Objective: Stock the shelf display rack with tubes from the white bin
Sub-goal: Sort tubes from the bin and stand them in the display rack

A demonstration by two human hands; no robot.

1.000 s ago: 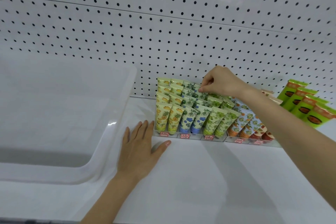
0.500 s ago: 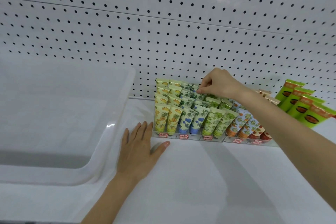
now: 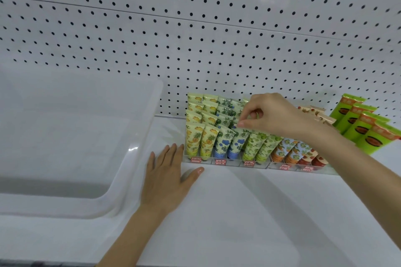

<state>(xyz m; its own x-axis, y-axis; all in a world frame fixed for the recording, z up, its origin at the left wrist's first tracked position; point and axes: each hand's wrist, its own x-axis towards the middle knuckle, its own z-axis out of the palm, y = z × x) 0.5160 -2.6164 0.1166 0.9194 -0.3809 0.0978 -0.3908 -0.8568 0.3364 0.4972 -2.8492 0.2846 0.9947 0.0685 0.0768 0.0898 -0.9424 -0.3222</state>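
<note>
- pegboard panel (image 3: pixel 195 39): white, regular grid of black holes.
- bin (image 3: pixel 138 141): translucent white.
- pineapple tubes (image 3: pixel 193 138): pale yellow, orange pineapple print.
- blue-flower tubes (image 3: pixel 223 142): cream, blue blossoms, dark green leaves.
- green-fruit tubes (image 3: pixel 253 144): yellow-green, green fruit print.
- orange-fruit tubes (image 3: pixel 282 149): light blue, orange fruit.
- cartons (image 3: pixel 368 132): lime green, orange tops, dark ovals.
- price labels (image 3: pixel 221 161): red.

Bare shelf (image 3: pixel 249 212) lies open at 6 o'clock of the display rack (image 3: pixel 230 163). The white bin (image 3: pixel 149 128) blocks 9 o'clock, green boxes (image 3: pixel 366 130) 3 o'clock, the pegboard (image 3: pixel 195 50) 12 o'clock. The left hand (image 3: pixel 167 180) lies flat in the bin-rack gap.
</note>
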